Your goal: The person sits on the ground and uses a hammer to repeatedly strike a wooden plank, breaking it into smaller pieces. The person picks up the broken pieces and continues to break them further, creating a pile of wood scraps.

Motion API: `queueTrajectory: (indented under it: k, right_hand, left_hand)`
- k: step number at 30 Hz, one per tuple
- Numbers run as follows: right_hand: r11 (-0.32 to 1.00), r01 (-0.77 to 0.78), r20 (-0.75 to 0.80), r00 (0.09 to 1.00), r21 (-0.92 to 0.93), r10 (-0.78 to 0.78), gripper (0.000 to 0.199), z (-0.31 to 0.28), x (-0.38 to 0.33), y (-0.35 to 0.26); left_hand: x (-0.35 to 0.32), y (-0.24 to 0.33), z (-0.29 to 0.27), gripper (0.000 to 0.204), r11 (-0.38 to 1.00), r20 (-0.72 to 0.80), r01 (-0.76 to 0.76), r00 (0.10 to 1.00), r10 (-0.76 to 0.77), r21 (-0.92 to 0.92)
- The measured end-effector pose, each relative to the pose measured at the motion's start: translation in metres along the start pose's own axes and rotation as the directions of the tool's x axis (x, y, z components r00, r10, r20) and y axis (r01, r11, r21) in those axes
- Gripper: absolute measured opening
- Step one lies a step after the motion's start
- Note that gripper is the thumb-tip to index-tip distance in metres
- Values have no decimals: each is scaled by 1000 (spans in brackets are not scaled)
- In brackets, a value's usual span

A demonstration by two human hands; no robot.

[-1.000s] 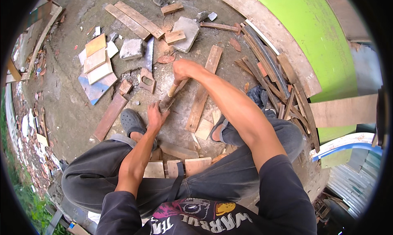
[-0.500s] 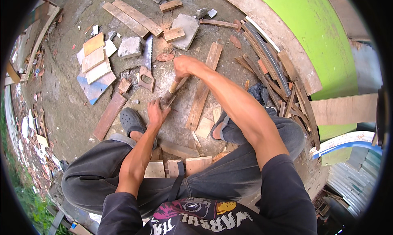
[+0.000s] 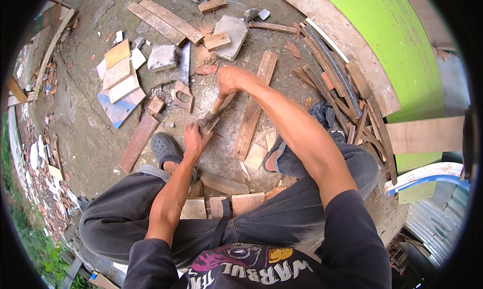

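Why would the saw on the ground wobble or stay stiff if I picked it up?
The saw's blade looks like a long, thin metal sheet, so it might bend a little. Its handle looks chunky and solid, so that end should probably stay stiff. The saw lies flat, so a push would likely slide it rather than roll it.

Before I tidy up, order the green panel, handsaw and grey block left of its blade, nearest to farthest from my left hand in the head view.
1. Handsaw: ahead, slightly left of your left hand.
2. Grey block: farther ahead, leftward.
3. Green panel: far right.
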State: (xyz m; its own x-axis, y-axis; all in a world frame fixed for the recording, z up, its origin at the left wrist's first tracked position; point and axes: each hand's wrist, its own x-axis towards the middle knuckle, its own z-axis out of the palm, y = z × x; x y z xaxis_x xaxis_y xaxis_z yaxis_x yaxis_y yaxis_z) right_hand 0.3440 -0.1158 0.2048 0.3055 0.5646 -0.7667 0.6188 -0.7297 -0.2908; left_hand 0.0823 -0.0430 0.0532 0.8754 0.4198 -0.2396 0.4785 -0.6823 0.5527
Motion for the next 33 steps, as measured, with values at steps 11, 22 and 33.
queueTrajectory:
  k: [11,22,33]
  right_hand:
    - [999,-39,-262,964,-9,35,16,27,-22,-25]
    - [981,-24,-339,936,194,89,24,35,-24,-25]
    - [428,-124,-148,823,895,549,68,154,5,111]
  left_hand:
    - [-7,-4,10,69,1000,-43,-12,999,12,1]
    - [25,32,-36,79,975,-95,-209,975,202,-73]
    - [82,124,-55,38,825,440,268,898,-26,-498]
